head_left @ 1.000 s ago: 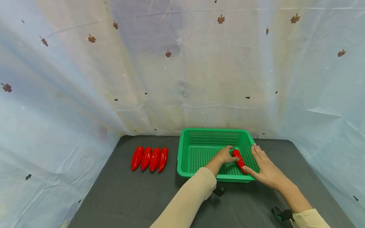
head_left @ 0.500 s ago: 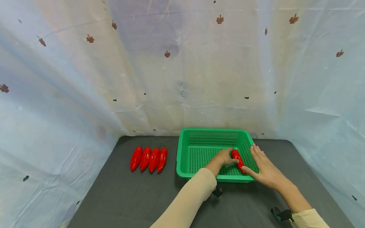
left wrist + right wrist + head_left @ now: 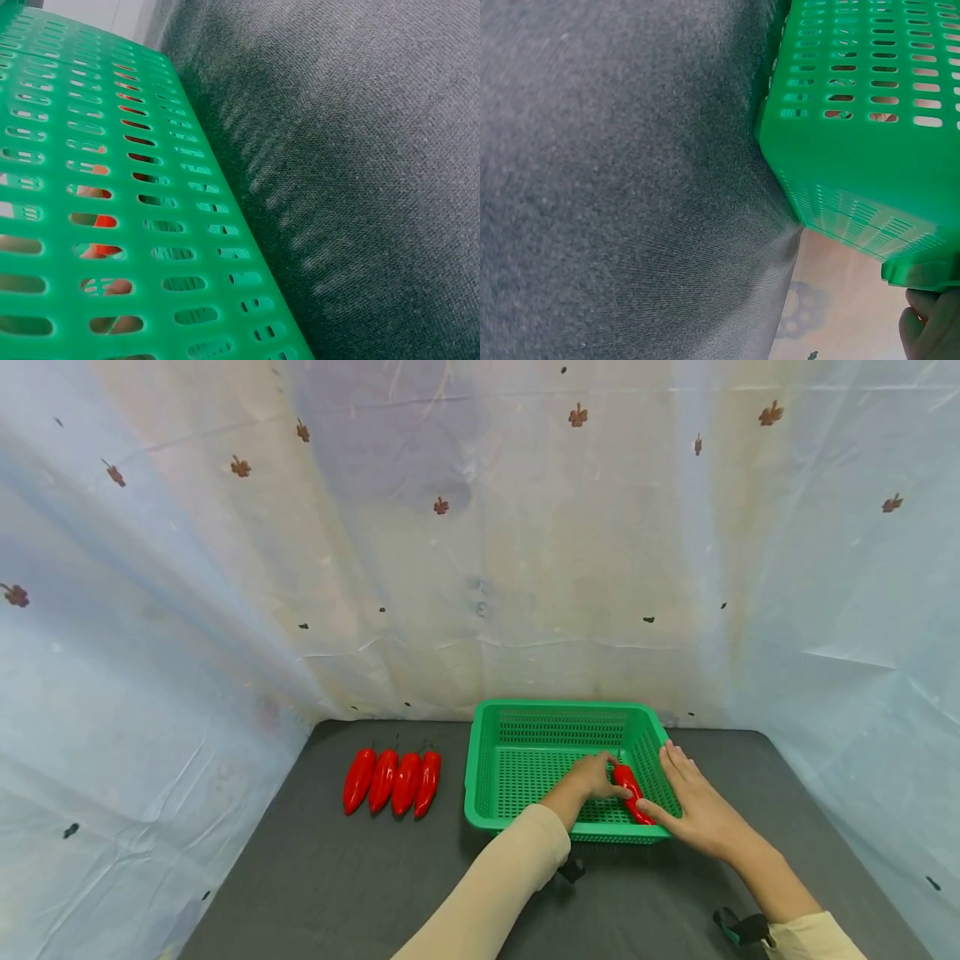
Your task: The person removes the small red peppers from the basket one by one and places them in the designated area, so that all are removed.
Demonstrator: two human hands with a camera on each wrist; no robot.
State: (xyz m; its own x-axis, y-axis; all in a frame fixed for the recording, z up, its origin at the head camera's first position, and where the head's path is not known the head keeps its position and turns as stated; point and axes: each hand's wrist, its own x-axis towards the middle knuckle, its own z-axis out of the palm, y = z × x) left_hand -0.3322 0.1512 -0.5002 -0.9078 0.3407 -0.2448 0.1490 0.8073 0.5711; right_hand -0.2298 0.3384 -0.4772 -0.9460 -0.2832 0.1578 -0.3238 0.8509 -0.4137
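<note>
My left hand (image 3: 592,779) reaches into a green plastic basket (image 3: 562,706) and holds a red chili pepper (image 3: 630,789) between thumb and fingers, near its stem end. The pepper lies slanted along the basket's right side. My right hand (image 3: 701,806) rests at the basket's right rim with straight fingers on the outer side. Its thumb reaches over the near right corner, close to the pepper's lower end; whether they touch I cannot tell. Through the slots of the basket wall (image 3: 161,300), the left wrist view shows bits of red and of fingers. The right wrist view catches fingers (image 3: 922,319) by the rim.
Several red chili peppers (image 3: 393,781) lie side by side on the dark grey cloth (image 3: 337,885), left of the basket. A pale patterned sheet (image 3: 525,552) hangs behind and along both sides. The basket stands near the table's back edge.
The pepper in the basket has shifted slightly toward the near right corner, with my left hand on it. My right hand has stayed at the rim.
</note>
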